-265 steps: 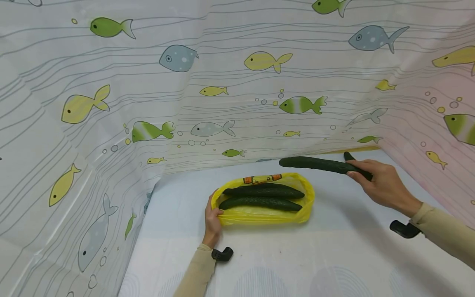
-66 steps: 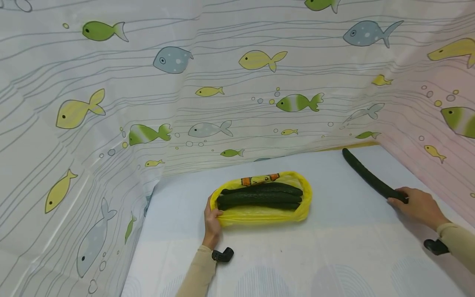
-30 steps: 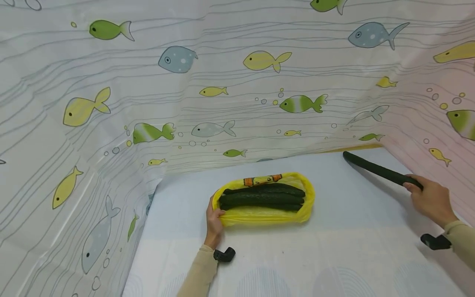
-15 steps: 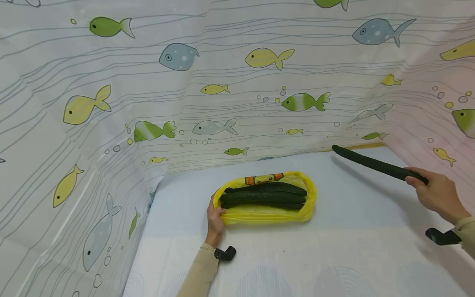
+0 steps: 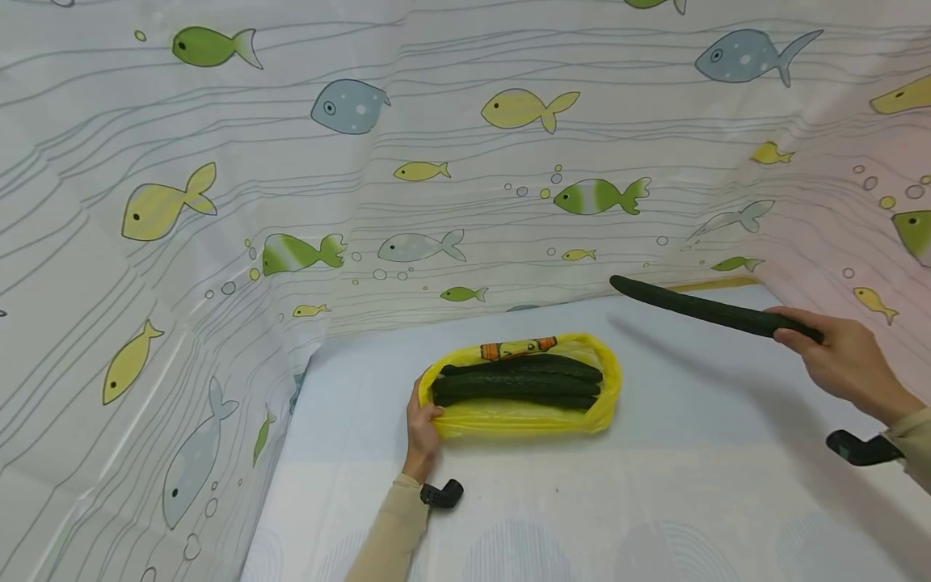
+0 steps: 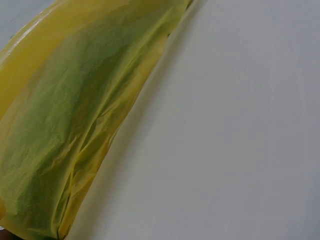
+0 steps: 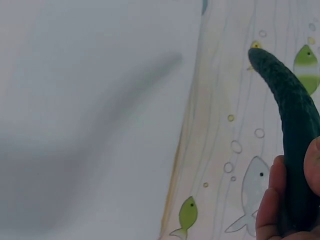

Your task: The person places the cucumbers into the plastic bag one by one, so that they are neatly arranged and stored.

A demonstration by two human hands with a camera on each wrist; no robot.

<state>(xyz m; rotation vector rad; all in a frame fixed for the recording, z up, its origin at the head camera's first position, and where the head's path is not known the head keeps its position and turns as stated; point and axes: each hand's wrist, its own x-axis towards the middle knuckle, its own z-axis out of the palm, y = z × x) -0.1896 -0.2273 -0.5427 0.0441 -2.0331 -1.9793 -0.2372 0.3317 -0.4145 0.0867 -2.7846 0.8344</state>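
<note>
In the head view, my left hand (image 5: 422,430) grips the left end of an open yellow plastic bag (image 5: 520,426), thumb over its rim. Inside the bag lie several dark green cucumbers (image 5: 516,385), side by side; the left wrist view shows their green through the thin yellow plastic (image 6: 65,100). My right hand (image 5: 847,356) holds one long cucumber (image 5: 698,307) by its right end, raised above the table, its far tip pointing left. Up close in the right wrist view, thumb and fingers wrap this slightly curved cucumber (image 7: 287,105) near its base.
A pale table (image 5: 582,493) with faint round prints lies under the bag. Fish-printed sheeting (image 5: 465,210) rises behind and at both sides. A tan strip (image 5: 713,284) runs along the back edge at the right. The raised cucumber casts a shadow on the table.
Since about nine seconds ago another cucumber has gone into the bag. My right hand has picked the last loose cucumber up off the table and moved it left. My left hand stays on the bag.
</note>
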